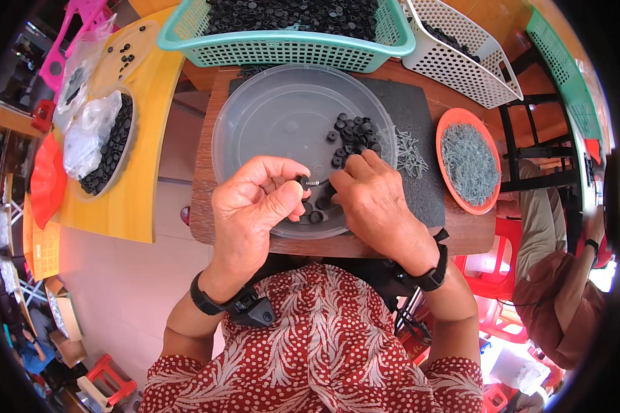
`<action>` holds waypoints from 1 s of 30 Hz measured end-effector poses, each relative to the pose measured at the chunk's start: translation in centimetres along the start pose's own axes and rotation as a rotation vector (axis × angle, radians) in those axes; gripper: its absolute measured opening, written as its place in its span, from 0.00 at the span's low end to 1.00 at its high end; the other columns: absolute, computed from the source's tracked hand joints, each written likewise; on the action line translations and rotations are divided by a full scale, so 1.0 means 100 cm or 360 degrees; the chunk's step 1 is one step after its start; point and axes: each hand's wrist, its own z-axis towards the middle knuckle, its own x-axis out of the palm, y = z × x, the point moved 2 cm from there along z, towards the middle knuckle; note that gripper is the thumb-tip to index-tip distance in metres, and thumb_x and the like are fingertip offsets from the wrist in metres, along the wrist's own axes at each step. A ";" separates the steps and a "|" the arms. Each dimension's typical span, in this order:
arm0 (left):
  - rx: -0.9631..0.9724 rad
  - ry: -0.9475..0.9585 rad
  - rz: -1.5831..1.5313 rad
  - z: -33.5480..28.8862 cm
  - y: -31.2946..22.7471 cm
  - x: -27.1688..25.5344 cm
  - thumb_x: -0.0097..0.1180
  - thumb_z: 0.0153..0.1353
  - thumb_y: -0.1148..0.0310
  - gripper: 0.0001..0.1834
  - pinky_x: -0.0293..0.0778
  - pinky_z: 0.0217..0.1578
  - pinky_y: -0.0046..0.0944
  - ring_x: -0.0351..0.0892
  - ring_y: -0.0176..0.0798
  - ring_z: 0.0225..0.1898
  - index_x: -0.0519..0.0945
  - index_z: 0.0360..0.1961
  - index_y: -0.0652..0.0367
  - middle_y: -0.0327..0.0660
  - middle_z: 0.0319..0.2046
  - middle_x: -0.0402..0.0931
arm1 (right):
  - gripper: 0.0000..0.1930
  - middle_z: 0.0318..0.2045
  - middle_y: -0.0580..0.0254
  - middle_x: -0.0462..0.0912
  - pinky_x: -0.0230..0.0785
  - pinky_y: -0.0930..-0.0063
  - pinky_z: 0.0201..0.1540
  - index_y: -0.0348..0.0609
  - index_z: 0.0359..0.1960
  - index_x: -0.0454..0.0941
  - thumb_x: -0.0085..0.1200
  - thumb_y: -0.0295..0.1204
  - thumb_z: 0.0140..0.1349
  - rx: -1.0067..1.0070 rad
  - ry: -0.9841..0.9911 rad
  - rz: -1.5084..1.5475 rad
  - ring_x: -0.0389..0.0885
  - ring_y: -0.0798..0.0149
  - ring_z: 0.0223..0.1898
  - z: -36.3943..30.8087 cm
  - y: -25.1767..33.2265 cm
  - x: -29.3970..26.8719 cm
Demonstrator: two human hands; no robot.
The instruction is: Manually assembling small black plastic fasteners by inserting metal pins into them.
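Observation:
My left hand (251, 199) pinches a small black round cap (302, 180) between thumb and forefinger, and a silvery threaded screw (313, 183) sticks out of it to the right. Both hands are over a wide clear plastic basin (269, 103). Closed and turned downward, my right hand (372, 193) is at the near edge of a heap of black round caps (355, 132) in the basin's right side; whatever its fingertips hold is hidden. A few more loose caps (315, 217) lie between the hands at the basin's near side.
Loose screws (410, 153) lie on a dark mat (420, 110) beside an orange bowl of screws (470, 165). Behind the basin stand a teal basket (289, 51) full of black caps and a white basket (461, 62). A yellow table (145, 138) is at left; a person (558, 275) sits at right.

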 end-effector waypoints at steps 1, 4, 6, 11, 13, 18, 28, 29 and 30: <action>0.0002 -0.0003 0.0000 0.000 0.000 -0.001 0.57 0.60 0.72 0.10 0.71 0.29 0.25 0.73 0.27 0.25 0.76 0.39 0.68 0.41 0.29 0.77 | 0.07 0.23 0.56 0.71 0.66 0.65 0.30 0.40 0.21 0.72 0.57 0.21 0.39 -0.0004 0.0000 0.0000 0.71 0.54 0.31 0.001 0.000 0.000; 0.0038 -0.0021 0.0058 0.000 -0.001 -0.002 0.57 0.60 0.72 0.10 0.71 0.30 0.25 0.73 0.27 0.26 0.76 0.40 0.68 0.40 0.29 0.77 | 0.06 0.23 0.56 0.71 0.67 0.64 0.30 0.40 0.21 0.72 0.56 0.21 0.40 -0.0026 -0.0003 0.0036 0.71 0.53 0.30 0.003 0.001 -0.001; -0.0046 -0.0017 0.0116 -0.002 -0.002 0.001 0.57 0.59 0.70 0.12 0.71 0.32 0.28 0.75 0.31 0.28 0.75 0.39 0.69 0.45 0.33 0.78 | 0.06 0.23 0.55 0.71 0.66 0.63 0.29 0.39 0.21 0.71 0.56 0.20 0.40 0.0057 -0.0146 0.0243 0.71 0.52 0.29 0.001 0.006 -0.009; -0.0007 0.0051 0.0104 -0.004 0.004 0.009 0.57 0.59 0.70 0.12 0.73 0.36 0.29 0.77 0.31 0.32 0.75 0.40 0.69 0.45 0.36 0.78 | 0.08 0.23 0.55 0.71 0.66 0.62 0.28 0.38 0.25 0.72 0.56 0.18 0.40 0.0113 -0.0272 0.0448 0.71 0.52 0.27 0.003 0.020 -0.023; -0.0014 0.0055 0.0088 -0.003 0.006 0.008 0.57 0.59 0.71 0.12 0.73 0.37 0.29 0.77 0.31 0.33 0.74 0.40 0.69 0.45 0.36 0.78 | 0.09 0.23 0.55 0.72 0.66 0.62 0.27 0.38 0.26 0.73 0.55 0.17 0.41 0.0140 -0.0355 0.0543 0.71 0.51 0.27 0.002 0.024 -0.024; -0.0013 0.0066 -0.0018 -0.001 0.003 0.008 0.56 0.61 0.71 0.10 0.71 0.38 0.26 0.74 0.27 0.35 0.75 0.40 0.66 0.38 0.36 0.77 | 0.12 0.27 0.58 0.78 0.70 0.73 0.31 0.37 0.37 0.76 0.57 0.16 0.48 0.0636 -0.0502 0.1294 0.77 0.62 0.28 -0.007 0.028 -0.022; 0.0058 0.0101 -0.0179 -0.004 0.004 0.010 0.57 0.60 0.70 0.12 0.71 0.39 0.27 0.75 0.29 0.35 0.75 0.41 0.67 0.41 0.38 0.78 | 0.12 0.31 0.61 0.77 0.68 0.80 0.34 0.35 0.40 0.77 0.57 0.15 0.52 0.0663 -0.0726 0.1805 0.75 0.72 0.31 -0.015 0.034 -0.013; 0.0067 0.0110 -0.0190 -0.004 0.005 0.010 0.57 0.60 0.70 0.12 0.71 0.39 0.27 0.75 0.29 0.35 0.75 0.41 0.67 0.41 0.37 0.78 | 0.12 0.32 0.61 0.77 0.68 0.80 0.34 0.35 0.40 0.77 0.57 0.15 0.51 0.0655 -0.0746 0.1783 0.75 0.72 0.31 -0.016 0.034 -0.013; 0.0075 0.0118 -0.0201 -0.004 0.005 0.010 0.57 0.60 0.70 0.12 0.71 0.39 0.27 0.75 0.29 0.35 0.75 0.41 0.67 0.41 0.37 0.78 | 0.13 0.33 0.61 0.76 0.68 0.80 0.34 0.35 0.40 0.77 0.57 0.15 0.51 0.0647 -0.0765 0.1762 0.75 0.72 0.31 -0.016 0.034 -0.013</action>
